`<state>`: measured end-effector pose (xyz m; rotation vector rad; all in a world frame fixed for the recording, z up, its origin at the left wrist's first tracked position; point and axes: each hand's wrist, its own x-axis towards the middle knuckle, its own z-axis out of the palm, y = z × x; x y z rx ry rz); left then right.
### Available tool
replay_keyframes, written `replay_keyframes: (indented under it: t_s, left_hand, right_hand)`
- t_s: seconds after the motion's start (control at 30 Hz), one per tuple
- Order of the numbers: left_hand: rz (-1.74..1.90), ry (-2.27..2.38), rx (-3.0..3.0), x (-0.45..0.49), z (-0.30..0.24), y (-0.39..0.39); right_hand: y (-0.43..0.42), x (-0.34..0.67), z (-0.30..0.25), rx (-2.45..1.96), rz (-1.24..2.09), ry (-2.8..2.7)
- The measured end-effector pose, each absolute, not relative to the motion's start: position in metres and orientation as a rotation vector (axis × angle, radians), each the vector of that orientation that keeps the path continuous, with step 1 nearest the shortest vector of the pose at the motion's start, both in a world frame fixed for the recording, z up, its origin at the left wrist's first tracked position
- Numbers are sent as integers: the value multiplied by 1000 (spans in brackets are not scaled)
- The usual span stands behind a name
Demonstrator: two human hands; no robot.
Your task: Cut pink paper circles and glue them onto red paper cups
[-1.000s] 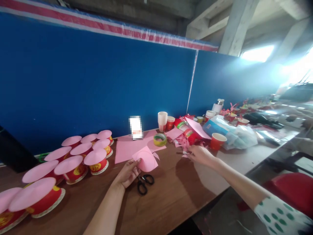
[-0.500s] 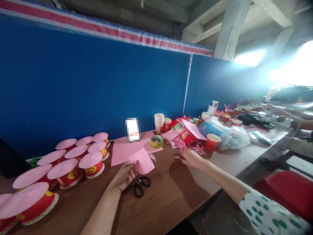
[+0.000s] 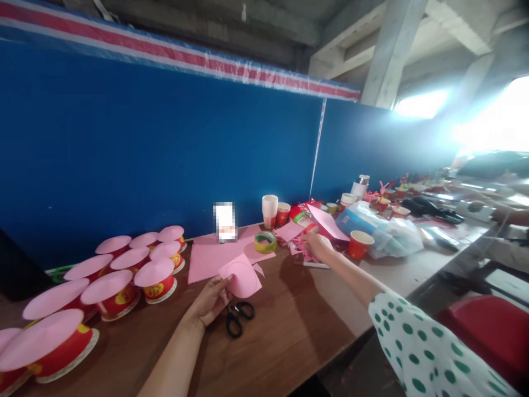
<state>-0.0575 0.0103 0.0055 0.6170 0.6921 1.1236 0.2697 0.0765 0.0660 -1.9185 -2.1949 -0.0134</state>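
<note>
My left hand [image 3: 211, 302] pinches a cut piece of pink paper [image 3: 242, 277] just above the brown table [image 3: 285, 342]. Black scissors [image 3: 236, 317] lie on the table right beside that hand. My right hand [image 3: 317, 245] reaches forward into a heap of pink paper scraps [image 3: 303, 249] next to a red packet; its fingers are curled and hidden among the scraps. A white pen or stick [image 3: 316, 265] lies on the table just under that wrist.
Several upturned red paper cups topped with pink discs [image 3: 119, 275] fill the left side. Pink sheets [image 3: 210, 253], a tape roll [image 3: 265, 241], stacked cups [image 3: 270, 209], a red cup [image 3: 360, 244] and a plastic bag [image 3: 384, 229] lie further along. A blue partition [image 3: 165, 149] backs the table.
My right hand has moved away from the pen on the table and further forward into the pink scraps. My left hand keeps the pink paper in about the same place.
</note>
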Motion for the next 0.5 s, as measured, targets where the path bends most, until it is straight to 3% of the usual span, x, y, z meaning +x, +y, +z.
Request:
replay_keyframes:
  t_s: [0.5]
  left_hand:
    - [1135, 685, 615, -55, 4, 8]
  right_hand:
    - [98, 226, 47, -1562, -274, -2731]
